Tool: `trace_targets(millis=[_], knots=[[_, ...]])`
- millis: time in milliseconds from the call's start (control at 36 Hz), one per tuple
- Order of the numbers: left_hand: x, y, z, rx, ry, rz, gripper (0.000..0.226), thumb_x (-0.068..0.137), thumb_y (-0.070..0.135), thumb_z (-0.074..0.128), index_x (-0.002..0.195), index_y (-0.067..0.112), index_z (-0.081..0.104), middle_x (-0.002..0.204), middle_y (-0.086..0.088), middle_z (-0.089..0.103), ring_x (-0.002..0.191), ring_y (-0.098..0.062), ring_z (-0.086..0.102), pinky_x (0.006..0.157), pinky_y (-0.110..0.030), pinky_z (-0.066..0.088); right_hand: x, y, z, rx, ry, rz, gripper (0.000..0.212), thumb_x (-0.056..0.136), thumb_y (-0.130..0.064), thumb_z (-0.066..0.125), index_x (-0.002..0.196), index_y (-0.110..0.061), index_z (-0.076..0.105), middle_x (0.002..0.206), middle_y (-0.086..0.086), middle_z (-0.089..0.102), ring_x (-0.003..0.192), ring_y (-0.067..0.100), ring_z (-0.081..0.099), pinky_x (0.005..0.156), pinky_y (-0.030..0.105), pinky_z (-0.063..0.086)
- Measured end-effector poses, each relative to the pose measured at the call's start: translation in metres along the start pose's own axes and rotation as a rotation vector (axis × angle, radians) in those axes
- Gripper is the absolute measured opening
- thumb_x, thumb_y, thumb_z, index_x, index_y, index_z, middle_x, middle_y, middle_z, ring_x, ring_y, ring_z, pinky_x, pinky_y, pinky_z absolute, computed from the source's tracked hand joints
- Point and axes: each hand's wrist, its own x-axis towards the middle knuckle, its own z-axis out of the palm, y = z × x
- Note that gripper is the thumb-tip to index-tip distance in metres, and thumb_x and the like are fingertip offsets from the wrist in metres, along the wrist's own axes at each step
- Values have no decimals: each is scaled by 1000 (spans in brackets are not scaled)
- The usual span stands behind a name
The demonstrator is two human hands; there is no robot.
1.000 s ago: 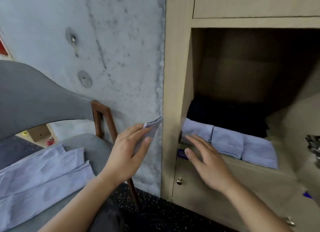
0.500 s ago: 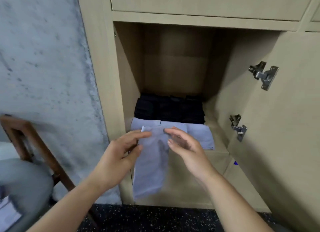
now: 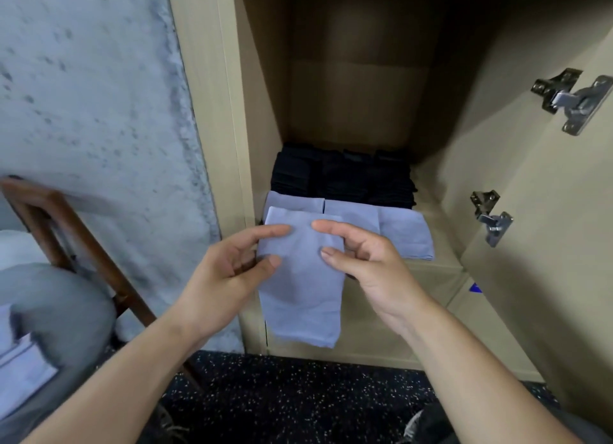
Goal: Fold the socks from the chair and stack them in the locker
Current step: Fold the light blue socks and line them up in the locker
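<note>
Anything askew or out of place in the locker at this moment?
Nothing stands out. The folded light blue socks lie in a neat row before the black pile; the sock in both hands simply hangs unplaced over the shelf edge.

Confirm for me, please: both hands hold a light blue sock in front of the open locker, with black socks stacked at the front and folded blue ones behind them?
Not quite: the head view shows the black socks at the back and the folded blue ones in front. The rest holds.

Sock and hardware count
One held blue sock, three folded blue socks along locker front edge, two hinges.
</note>
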Motion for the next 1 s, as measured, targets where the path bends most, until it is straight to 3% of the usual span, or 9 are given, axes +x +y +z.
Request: trace_targets(millis=[83,194,306,444,556,639,750,833,1000], knots=[[-1,0,1,52,-21,-12,33,98,3,63,125,21,71,116,-3,76,117,-28,67,105,-37,53,-1,-3,0,27,9,17,34,94,-6,69,122,-26,75,78,-21,55,93,16,47,94,24,44],[-3,0,2,123,-112,-29,29,97,24,68,125,31,72,115,-18,73,106,-50,62,107,-64,43,-2,-1,1,39,41,32,37,93,-12,73,125,-32,73,121,-9,71,130,19,58,119,44,40],[-7,1,3,99,-117,-62,33,100,8,63,126,25,71,116,-6,76,114,-31,69,108,-51,49,-3,-1,2,50,34,46,39,93,-15,71,127,-34,71,136,-4,67,136,20,54,119,51,37],[-6,0,-1,11,-53,-64,37,98,2,62,130,20,69,118,-6,76,116,-25,69,108,-46,51,-8,-3,9,28,-16,75,35,97,-13,67,122,-37,73,122,0,73,122,18,64,112,39,46],[-2,0,-4,-100,11,-64,41,97,-2,60,133,16,65,119,-7,75,115,-22,70,97,-28,56,-12,-2,12,-36,-58,92,32,96,-14,69,119,-35,75,97,4,69,102,12,63,95,28,52],[1,-2,-5,-143,32,-68,42,96,-2,61,134,16,65,125,-10,73,116,-22,69,96,-28,56,-12,-2,12,-19,-76,105,34,95,-9,70,121,-30,74,116,9,74,112,16,66,99,22,51],[0,-3,-1,-113,16,-66,44,96,-4,60,135,16,62,120,-8,75,114,-23,70,97,-30,57,-9,-1,9,2,-58,92,37,95,-11,70,123,-35,73,129,25,63,125,40,55,115,45,44],[-1,-4,4,-85,-7,-60,45,96,-6,60,136,14,60,123,-7,73,116,-25,69,102,-35,55,-7,-1,5,36,-24,83,40,95,-9,69,126,-34,72,127,16,69,125,31,60,114,39,46],[-2,-6,9,-17,-40,-68,43,97,-5,61,133,16,62,121,-3,75,115,-22,70,100,-32,56,-7,-7,2,141,24,89,45,94,0,67,132,-24,68,119,2,75,115,13,69,91,19,53]])
